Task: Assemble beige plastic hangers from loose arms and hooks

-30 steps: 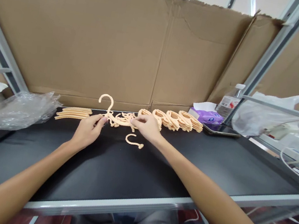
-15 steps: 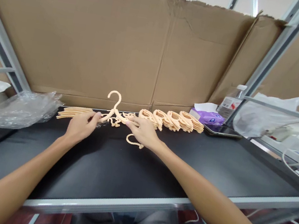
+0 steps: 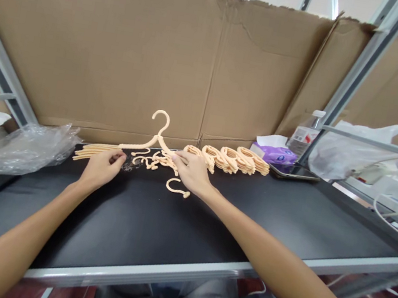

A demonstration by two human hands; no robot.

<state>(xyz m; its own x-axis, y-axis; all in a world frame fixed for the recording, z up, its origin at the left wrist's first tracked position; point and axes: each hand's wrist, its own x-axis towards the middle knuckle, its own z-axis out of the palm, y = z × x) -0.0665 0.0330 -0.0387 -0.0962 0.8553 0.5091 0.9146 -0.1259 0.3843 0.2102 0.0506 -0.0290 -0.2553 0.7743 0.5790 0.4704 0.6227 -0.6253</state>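
Pinching 1 peach hanger (image 3: pixel 157 138) at both ends — left hand (image 3: pixel 101 169) on its left tip, right hand (image 3: pixel 191 170) on its right — I hold it upright at the back of the black table (image 3: pixel 209 222). 1 loose hook (image 3: pixel 177 187) lies just beside my right hand — 4 ring stacks (image 3: pixel 246 161) beyond.

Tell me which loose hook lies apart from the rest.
The lone hook just before the right hand; the other hooks lie heaped beneath the hanger.
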